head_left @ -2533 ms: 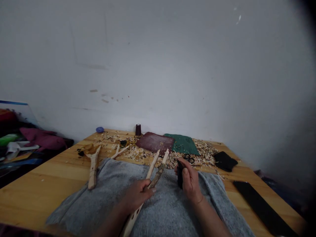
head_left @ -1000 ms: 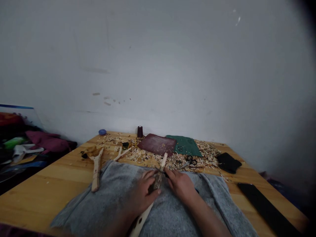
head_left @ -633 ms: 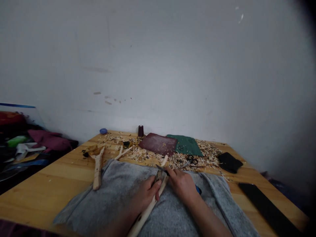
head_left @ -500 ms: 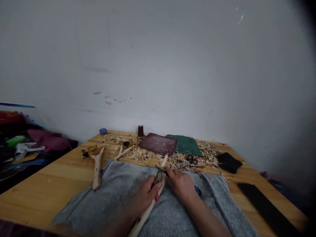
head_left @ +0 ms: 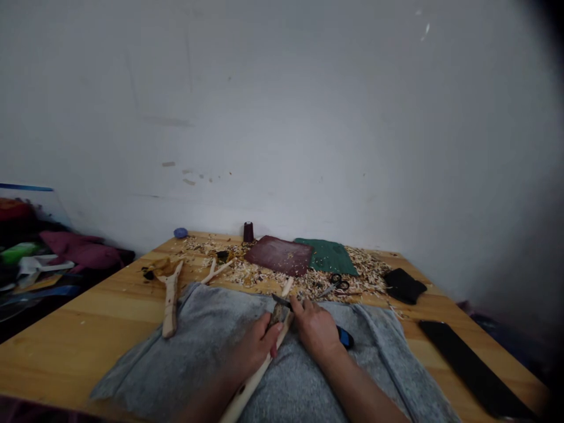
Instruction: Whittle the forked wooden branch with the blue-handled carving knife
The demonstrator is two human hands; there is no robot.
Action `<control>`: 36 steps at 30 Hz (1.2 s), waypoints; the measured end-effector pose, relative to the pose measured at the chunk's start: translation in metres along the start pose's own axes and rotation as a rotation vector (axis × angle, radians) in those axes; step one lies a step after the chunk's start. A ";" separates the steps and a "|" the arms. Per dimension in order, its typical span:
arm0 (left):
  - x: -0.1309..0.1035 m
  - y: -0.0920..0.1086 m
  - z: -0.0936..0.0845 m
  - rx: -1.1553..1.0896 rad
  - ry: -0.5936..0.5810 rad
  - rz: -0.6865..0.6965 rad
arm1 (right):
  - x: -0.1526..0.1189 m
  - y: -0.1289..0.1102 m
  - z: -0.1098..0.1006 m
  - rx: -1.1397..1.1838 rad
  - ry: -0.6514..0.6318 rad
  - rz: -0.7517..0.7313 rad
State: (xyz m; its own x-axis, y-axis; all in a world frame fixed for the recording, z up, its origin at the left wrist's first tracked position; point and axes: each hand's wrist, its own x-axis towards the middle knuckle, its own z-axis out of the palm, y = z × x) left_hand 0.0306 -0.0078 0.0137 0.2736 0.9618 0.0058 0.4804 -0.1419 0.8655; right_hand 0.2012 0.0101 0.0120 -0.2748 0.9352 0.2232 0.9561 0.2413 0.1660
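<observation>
My left hand [head_left: 259,341] is closed around a pale, peeled forked branch [head_left: 247,392] with some dark bark near the fork. The branch slants away from me, and one tip points at the far side of the table. In my right hand [head_left: 316,329] is a knife [head_left: 282,302], its dark blade lying across the branch just beyond my left fingers. A blue and black end [head_left: 346,338], in line with the blade, shows past my right wrist. Under both hands a grey cloth [head_left: 207,346] is spread. Left of it rests a carved wooden fork [head_left: 170,305].
Wood shavings [head_left: 370,270] cover the back of the table [head_left: 57,341]. Among them lie a maroon sheet [head_left: 277,254], a green sheet [head_left: 332,257], scissors [head_left: 337,283] and a smaller forked stick [head_left: 215,273]. A thread spool [head_left: 248,232] stands near the wall. A long black object [head_left: 471,367] lies at right.
The view has shifted slightly, moving everything a little left. More of the blue and black end shows beside my right wrist. Both hands keep their hold, and the blade stays across the branch.
</observation>
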 end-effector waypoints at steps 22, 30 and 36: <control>0.001 0.000 0.004 0.080 -0.023 0.003 | 0.010 -0.004 0.003 -0.024 0.060 0.143; -0.001 -0.005 0.004 -0.003 -0.042 0.024 | 0.005 0.013 0.000 0.180 0.049 0.076; -0.006 -0.003 -0.004 -0.022 -0.004 0.068 | -0.002 0.016 -0.003 0.223 0.074 -0.040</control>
State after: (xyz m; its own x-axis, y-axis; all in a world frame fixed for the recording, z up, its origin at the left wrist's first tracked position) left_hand 0.0244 -0.0127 0.0130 0.3084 0.9491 0.0633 0.4420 -0.2019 0.8740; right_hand 0.2165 0.0110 0.0169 -0.3117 0.9043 0.2918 0.9409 0.3366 -0.0380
